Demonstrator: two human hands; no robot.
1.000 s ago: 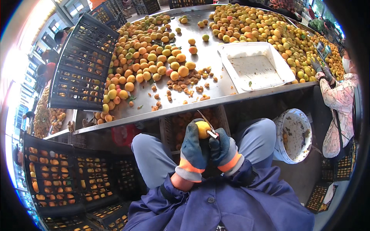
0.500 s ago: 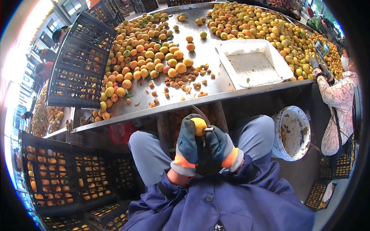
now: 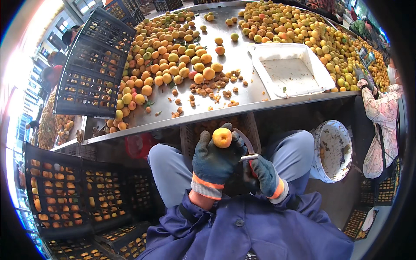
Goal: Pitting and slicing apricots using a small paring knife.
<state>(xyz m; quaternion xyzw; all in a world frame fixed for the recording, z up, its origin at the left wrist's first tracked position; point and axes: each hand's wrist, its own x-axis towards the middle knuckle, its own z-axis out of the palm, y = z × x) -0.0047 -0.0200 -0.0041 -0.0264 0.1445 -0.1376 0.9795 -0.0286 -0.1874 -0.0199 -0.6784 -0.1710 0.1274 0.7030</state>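
Observation:
My left hand [image 3: 213, 164], in a dark blue-green work glove with an orange cuff band, holds a yellow-orange apricot [image 3: 222, 138] up in its fingers. A small dark spot shows on the fruit's upward side. In my right hand [image 3: 264, 175], gloved the same way, is a curved knife [image 3: 245, 142] with a red handle and a shiny metal collar. The blade points up and away, beside the left fingers and apart from the apricot. Both hands are over my lap, short of the metal table [image 3: 255, 105]. Beneath them and partly hidden, a crate [image 3: 255, 130] with fruit stands between my knees.
Apricots [image 3: 173, 58] lie heaped on the table, with brown pits [image 3: 210, 88] near its edge. A white tray [image 3: 326, 86] sits right of them. Black crates [image 3: 89, 73] flank my left side. A stained white bucket [image 3: 316, 154] stands by my right knee, near a co-worker's sleeve [image 3: 379, 104].
My hands have come apart. The right hand has drawn the knife down and right, away from the apricot. The left has turned and now shows the fruit on its raised fingers.

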